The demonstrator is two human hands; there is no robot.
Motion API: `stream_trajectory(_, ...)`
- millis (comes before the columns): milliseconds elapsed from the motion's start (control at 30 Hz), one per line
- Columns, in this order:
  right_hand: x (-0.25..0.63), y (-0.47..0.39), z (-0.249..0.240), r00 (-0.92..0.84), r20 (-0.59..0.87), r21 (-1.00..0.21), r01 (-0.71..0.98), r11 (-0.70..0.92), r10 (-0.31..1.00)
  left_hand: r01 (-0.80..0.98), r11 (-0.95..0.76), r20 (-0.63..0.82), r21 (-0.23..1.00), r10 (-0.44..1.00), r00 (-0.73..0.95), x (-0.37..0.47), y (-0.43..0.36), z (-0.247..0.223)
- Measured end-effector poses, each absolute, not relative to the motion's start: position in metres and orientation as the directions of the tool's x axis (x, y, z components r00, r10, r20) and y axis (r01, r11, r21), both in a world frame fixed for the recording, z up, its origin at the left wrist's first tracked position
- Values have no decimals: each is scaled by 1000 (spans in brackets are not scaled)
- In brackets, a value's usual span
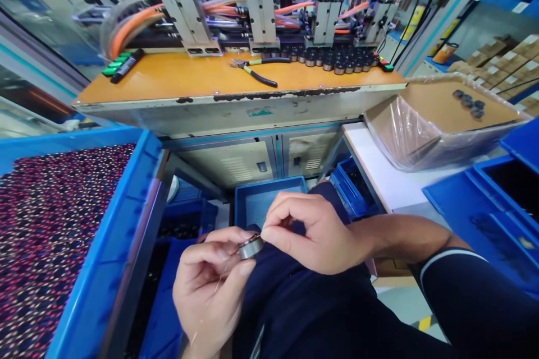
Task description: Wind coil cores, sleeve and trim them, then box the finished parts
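Observation:
My left hand [210, 286] grips a small round motor stator [251, 248] with a silvery metal ring and dark windings, held between thumb and fingers above my lap. A thin copper wire [218, 283] trails from it across my left palm. My right hand [314, 230] is closed in a pinch at the stator's upper right edge. Between its thumb and forefinger is the end of a fine wire [260, 235], mostly hidden by the fingertips.
Side cutters [263, 61], marker pens [124, 67] and several dark motor parts [337, 61] lie on the orange machine bench [177, 81]. A blue crate [101, 230] of wired parts stands left. At right is a plastic-lined carton [404, 129]; a blue tray [269, 186] sits below.

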State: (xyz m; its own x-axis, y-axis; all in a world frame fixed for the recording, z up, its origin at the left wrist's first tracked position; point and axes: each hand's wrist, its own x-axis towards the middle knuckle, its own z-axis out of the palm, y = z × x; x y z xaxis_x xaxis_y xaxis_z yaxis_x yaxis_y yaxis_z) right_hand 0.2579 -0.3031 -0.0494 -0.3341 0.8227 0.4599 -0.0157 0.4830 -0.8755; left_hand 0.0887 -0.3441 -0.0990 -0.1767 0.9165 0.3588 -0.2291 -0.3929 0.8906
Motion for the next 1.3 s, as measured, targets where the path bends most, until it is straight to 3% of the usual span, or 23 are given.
stream_trajectory(100,258,-310,-45,-452,22,-992,-122,-38,892,-169,-419,390,892,902,-184,88,-344,-101)
stream_trajectory(200,257,-312,-44,-540,-241,-913,-157,-378,807,-172,-407,385,897,911,-151,85,-344,-104)
stream_trajectory(400,253,-307,-51,-548,-317,-859,-181,-479,774,-283,-374,363,883,927,-93,79,-342,-109)
stream_trajectory(500,251,-305,-58,-616,-273,-854,-198,-481,738,-271,-365,348,891,931,-109,79,-342,-109)
stream_trajectory(633,248,-305,-73,-677,-103,-905,-240,-351,728,-347,-324,308,880,946,-101,83,-338,-106)
stream_trajectory(667,247,-304,-77,-631,-31,-935,-256,-246,775,-387,-304,282,870,953,-113,84,-335,-106)
stream_trajectory(733,246,-300,-84,-457,227,-966,-218,139,860,-448,-225,161,865,971,-177,86,-328,-106)
stream_trajectory(800,248,-293,-89,-277,595,-787,-6,618,755,-425,-135,3,895,955,-297,88,-323,-108)
stream_trajectory(867,251,-284,-91,-218,840,-440,263,859,497,-222,-154,38,963,890,-453,89,-326,-111)
stream_trajectory(933,256,-277,-92,-262,912,-183,434,882,317,100,-295,306,950,820,-483,90,-335,-114)
stream_trajectory(1000,260,-274,-93,-333,913,-44,492,869,235,342,-422,529,840,776,-343,91,-347,-114)
stream_trajectory(1033,261,-273,-94,-367,908,6,493,870,202,394,-455,573,798,776,-265,91,-351,-112)
stream_trajectory(1200,264,-277,-100,-438,895,140,446,884,79,378,-392,474,839,867,-153,93,-351,-99)
stream_trajectory(1300,264,-282,-98,-436,892,78,411,908,121,318,-356,416,879,898,-144,93,-346,-94)
